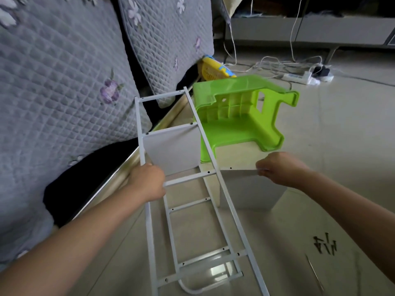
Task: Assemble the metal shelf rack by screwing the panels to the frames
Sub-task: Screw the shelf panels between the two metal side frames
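A white metal ladder-like frame [213, 161] runs from the bottom centre up toward the sofa. One white panel [173, 150] stands fixed between its rails near the top. My left hand [147, 182] grips the frame's left rail and a crossbar just below that panel. My right hand [280, 167] pinches the top edge of a second white panel [250, 191], which stands on the floor against the frame's right rail. Several dark screws [324, 244] lie on the floor at lower right, with a thin screwdriver [315, 272] below them.
An overturned green plastic stool [245, 116] lies just behind the frame. A sofa with grey quilted cushions [64, 92] fills the left. A yellow toy [215, 70], a power strip [299, 76] and loose cables lie on the tiled floor farther back.
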A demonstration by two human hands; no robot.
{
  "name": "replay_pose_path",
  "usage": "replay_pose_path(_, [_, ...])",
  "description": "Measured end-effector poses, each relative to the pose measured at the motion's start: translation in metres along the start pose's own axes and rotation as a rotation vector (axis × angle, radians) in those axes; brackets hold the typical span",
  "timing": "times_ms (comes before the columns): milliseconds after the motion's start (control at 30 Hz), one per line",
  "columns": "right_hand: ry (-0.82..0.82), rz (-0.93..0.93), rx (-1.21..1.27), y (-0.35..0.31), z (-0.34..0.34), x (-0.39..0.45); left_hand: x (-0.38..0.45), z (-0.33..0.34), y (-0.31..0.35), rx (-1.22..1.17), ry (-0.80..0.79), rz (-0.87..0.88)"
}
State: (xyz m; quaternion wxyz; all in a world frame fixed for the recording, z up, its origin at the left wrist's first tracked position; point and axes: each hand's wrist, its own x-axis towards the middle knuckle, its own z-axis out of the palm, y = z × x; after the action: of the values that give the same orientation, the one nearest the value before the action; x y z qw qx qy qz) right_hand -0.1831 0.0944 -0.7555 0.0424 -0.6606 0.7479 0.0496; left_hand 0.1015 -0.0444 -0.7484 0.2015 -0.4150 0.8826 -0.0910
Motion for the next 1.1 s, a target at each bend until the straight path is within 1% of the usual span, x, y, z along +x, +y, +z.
replay_pose_path(167, [0.039,-0.006,0.034,0.006,0.007,-0.001,-0.005,0.008,-0.006,-0.002,0.142,0.058])
replay_pose_path(200, [0.079,-0.014,0.064,0.006,0.009,-0.002,-0.005,0.008,-0.007,-0.009,0.159,0.066])
replay_pose_path(233, [0.153,-0.048,0.104,0.006,0.012,-0.002,-0.006,0.008,-0.008,-0.021,0.176,0.074])
replay_pose_path(300, [0.303,-0.147,0.156,0.008,0.015,-0.002,-0.008,0.008,-0.010,-0.056,0.210,0.084])
replay_pose_path(333, [0.345,-0.182,0.178,0.008,0.014,-0.004,-0.008,0.008,-0.012,-0.072,0.224,0.087])
replay_pose_path(567, [0.236,-0.231,0.118,0.005,0.009,-0.008,-0.004,0.003,-0.019,-0.110,0.235,0.105])
replay_pose_path(667, [0.269,-0.237,0.166,-0.002,0.008,-0.001,-0.001,0.001,-0.020,-0.101,0.218,0.105])
replay_pose_path(767, [0.278,-0.287,0.197,-0.017,-0.001,0.003,0.000,-0.002,-0.020,-0.087,0.182,0.126])
replay_pose_path(800, [0.270,-0.282,0.204,-0.021,-0.004,0.005,0.001,-0.003,-0.022,-0.086,0.177,0.124])
replay_pose_path(900, [0.250,-0.182,0.284,-0.026,-0.006,0.013,0.003,-0.008,-0.028,-0.107,0.179,0.095])
replay_pose_path(1000, [0.288,-0.149,0.396,-0.041,-0.004,0.018,0.006,-0.012,-0.029,-0.109,0.159,0.096])
replay_pose_path(1100, [0.324,-0.075,0.514,-0.067,0.003,0.024,0.004,-0.010,-0.026,-0.107,0.153,0.107])
